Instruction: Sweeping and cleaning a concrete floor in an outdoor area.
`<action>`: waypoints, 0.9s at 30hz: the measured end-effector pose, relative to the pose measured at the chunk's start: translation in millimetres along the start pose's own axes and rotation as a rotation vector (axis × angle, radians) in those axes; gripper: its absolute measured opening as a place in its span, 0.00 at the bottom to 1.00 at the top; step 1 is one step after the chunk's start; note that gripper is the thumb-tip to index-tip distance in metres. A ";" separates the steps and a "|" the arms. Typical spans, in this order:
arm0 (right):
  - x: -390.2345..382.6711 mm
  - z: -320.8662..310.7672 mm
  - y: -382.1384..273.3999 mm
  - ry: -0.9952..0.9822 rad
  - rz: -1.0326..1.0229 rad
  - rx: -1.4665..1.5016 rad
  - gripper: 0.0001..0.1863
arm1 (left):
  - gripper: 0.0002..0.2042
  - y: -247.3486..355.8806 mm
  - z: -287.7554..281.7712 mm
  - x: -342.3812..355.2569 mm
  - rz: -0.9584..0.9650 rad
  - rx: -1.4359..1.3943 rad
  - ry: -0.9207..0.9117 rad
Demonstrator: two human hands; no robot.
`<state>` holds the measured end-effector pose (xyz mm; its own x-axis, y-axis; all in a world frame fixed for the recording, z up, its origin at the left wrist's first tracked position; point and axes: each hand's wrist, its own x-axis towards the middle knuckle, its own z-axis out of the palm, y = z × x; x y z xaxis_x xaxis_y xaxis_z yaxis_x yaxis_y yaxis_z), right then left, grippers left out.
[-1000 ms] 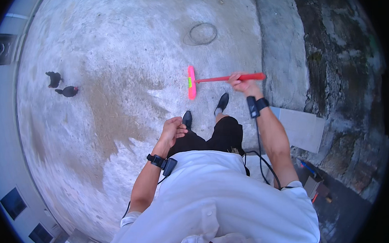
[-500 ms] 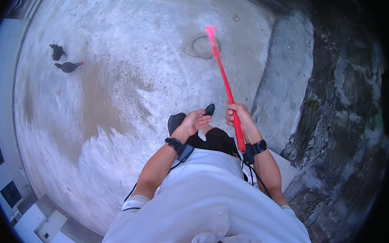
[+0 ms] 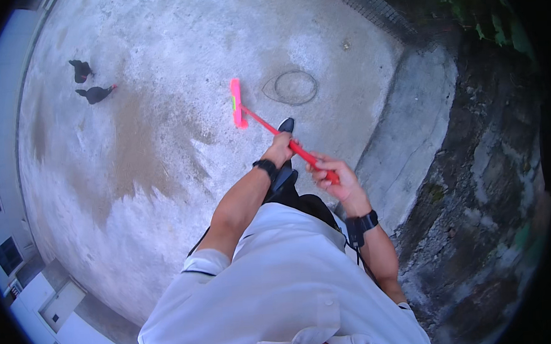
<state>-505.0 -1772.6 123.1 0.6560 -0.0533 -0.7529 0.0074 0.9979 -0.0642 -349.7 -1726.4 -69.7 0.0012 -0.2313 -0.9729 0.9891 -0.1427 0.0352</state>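
Observation:
A broom with a red handle (image 3: 262,120) and a pink head (image 3: 236,102) slants across in front of me. Its head, which carries a yellow-green patch, is at the far left end, over or on the concrete; I cannot tell whether it touches. My left hand (image 3: 279,150) is closed round the middle of the handle. Closer to me and to the right, my right hand (image 3: 339,178) grips the handle near its butt end. Part of the handle is covered by my left fingers.
A wire ring (image 3: 296,87) lies on the concrete ground (image 3: 176,65) beyond my feet. Two dark chickens (image 3: 96,94) stand at the far left. A raised concrete edge (image 3: 409,115) and a rough dark bank (image 3: 469,180) run along the right. White walls (image 3: 0,155) rise at the left.
My left hand, formerly off the broom with its fingers extended, now holds the handle. The broom head has swung left and nearer. My right hand has lowered slightly, and one foot has stepped forward.

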 end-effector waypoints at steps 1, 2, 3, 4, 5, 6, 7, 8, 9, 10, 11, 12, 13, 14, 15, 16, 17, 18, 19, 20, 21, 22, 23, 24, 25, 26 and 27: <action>5.1 2.8 -23.1 -0.003 -0.001 0.052 0.20 | 0.06 -4.4 14.1 41.1 0.057 -0.002 0.015; 10.7 -2.3 -45.7 0.008 -0.004 0.068 0.20 | 0.05 1.0 37.3 51.0 0.044 0.044 -0.014; 16.6 -4.0 -71.2 0.018 -0.031 0.188 0.20 | 0.05 3.3 62.7 53.8 0.018 0.085 -0.058; 18.9 -5.1 -91.8 0.028 -0.049 0.302 0.19 | 0.04 2.7 85.3 59.6 -0.006 0.110 -0.101; 15.4 -3.5 -107.3 0.031 -0.036 0.304 0.19 | 0.04 0.5 105.9 64.3 -0.021 0.126 -0.138; 4.3 0.8 -118.7 0.092 -0.125 0.267 0.18 | 0.03 -5.1 126.9 66.4 -0.049 0.135 -0.182; -6.3 4.5 -129.9 0.151 -0.217 0.230 0.18 | 0.03 -12.7 151.4 64.6 -0.083 0.145 -0.232; -17.1 6.3 -137.6 0.191 -0.264 0.206 0.18 | 0.03 -19.3 171.8 62.6 -0.117 0.148 -0.280; -26.5 9.9 -141.3 0.262 -0.301 0.166 0.19 | 0.03 -27.3 189.3 55.3 -0.161 0.140 -0.326; -31.4 15.0 -147.0 0.330 -0.336 0.119 0.19 | 0.04 -32.1 205.0 48.4 -0.194 0.131 -0.364; -33.7 23.8 -151.3 0.331 -0.334 0.118 0.19 | 0.04 -35.0 218.6 40.8 -0.223 0.123 -0.401; -35.8 35.0 -150.9 0.449 -0.363 0.008 0.20 | 0.05 -38.0 229.0 35.0 -0.252 0.122 -0.431; -37.9 43.6 -145.7 0.569 -0.392 -0.099 0.21 | 0.05 -40.6 234.3 31.3 -0.272 0.125 -0.448; -38.1 49.8 -139.6 0.571 -0.389 -0.097 0.21 | 0.05 -39.7 235.8 28.3 -0.288 0.123 -0.459; -38.9 57.8 -136.6 0.590 -0.391 -0.209 0.21 | 0.06 -40.1 237.2 26.5 -0.303 0.121 -0.472; -37.6 63.4 -136.6 0.598 -0.393 -0.327 0.21 | 0.06 -38.0 239.7 29.8 -0.321 0.115 -0.501; -37.4 65.4 -135.4 0.574 -0.378 -0.377 0.21 | 0.08 -37.0 236.5 31.1 -0.283 0.089 -0.478; -41.7 68.3 -136.6 0.569 -0.378 -0.383 0.21 | 0.08 -35.2 236.8 25.6 -0.277 0.085 -0.480; -47.8 70.6 -139.2 0.504 -0.369 -0.257 0.21 | 0.07 -29.9 237.8 14.3 -0.198 0.147 -0.385; -53.0 71.1 -141.1 0.435 -0.357 -0.135 0.21 | 0.07 -24.3 236.3 2.3 -0.116 0.204 -0.288; -59.4 65.5 -142.5 0.389 -0.335 -0.054 0.22 | 0.06 -8.6 237.4 -37.9 -0.080 0.171 -0.262; -54.9 62.1 -148.2 0.369 -0.328 -0.067 0.22 | 0.02 -3.1 227.4 -29.9 -0.007 0.128 -0.230; -47.4 55.2 -153.0 0.325 -0.281 -0.001 0.21 | 0.01 2.2 219.6 -21.6 0.053 0.097 -0.167; -39.3 46.2 -153.5 0.289 -0.241 0.075 0.21 | 0.01 7.1 213.3 -15.9 0.104 0.078 -0.107; -23.8 41.6 -159.7 0.242 -0.222 0.072 0.22 | 0.03 13.3 207.8 -12.5 0.102 0.054 -0.075; -3.7 36.5 -164.2 0.157 -0.195 0.161 0.21 | 0.05 20.6 201.8 -8.1 0.096 0.034 -0.044; 18.2 25.0 -169.4 0.109 -0.158 0.203 0.21 | 0.04 34.4 193.6 -4.5 0.125 0.215 -0.008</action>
<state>-475.5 -1941.7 136.6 0.5501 -0.2010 -0.8105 0.2613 0.9633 -0.0615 -344.2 -1916.7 -19.9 0.1193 -0.2679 -0.9560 0.9275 -0.3135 0.2036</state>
